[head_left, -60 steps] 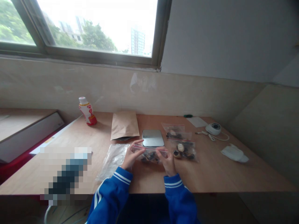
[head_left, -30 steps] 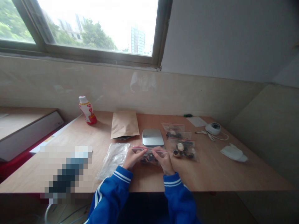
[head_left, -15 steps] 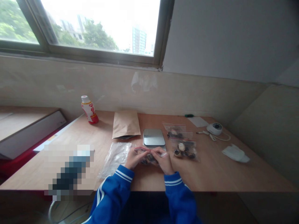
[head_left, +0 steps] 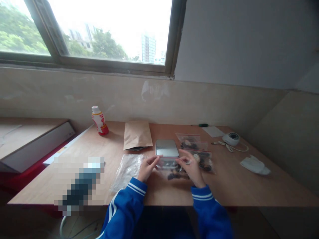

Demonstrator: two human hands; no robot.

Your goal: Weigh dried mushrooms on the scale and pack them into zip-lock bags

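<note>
Between my hands is a clear zip bag (head_left: 171,171) with dark, dried-looking pieces at its bottom. My left hand (head_left: 148,166) pinches the upper left corner of this bag. At the other end of its top edge, my right hand (head_left: 189,165) grips the right corner between thumb and fingers. Just beyond the bag lies a small scale (head_left: 166,148) with a shiny metal top. More filled zip bags (head_left: 208,162) lie to the right of my right hand. Flat clear bags (head_left: 127,169) are by my left hand.
A brown paper pouch (head_left: 138,135) lies behind the flat bags, with a red-and-white bottle (head_left: 100,122) to its left. At the right are a white dome camera (head_left: 230,138) with cable, a crumpled white tissue (head_left: 254,165) and a paper sheet (head_left: 212,131). A blurred-out object (head_left: 82,181) lies front left.
My hands have moved apart along the bag's top edge, the right one shifting rightward. The bag is now stretched out between them. The whole view has shifted slightly.
</note>
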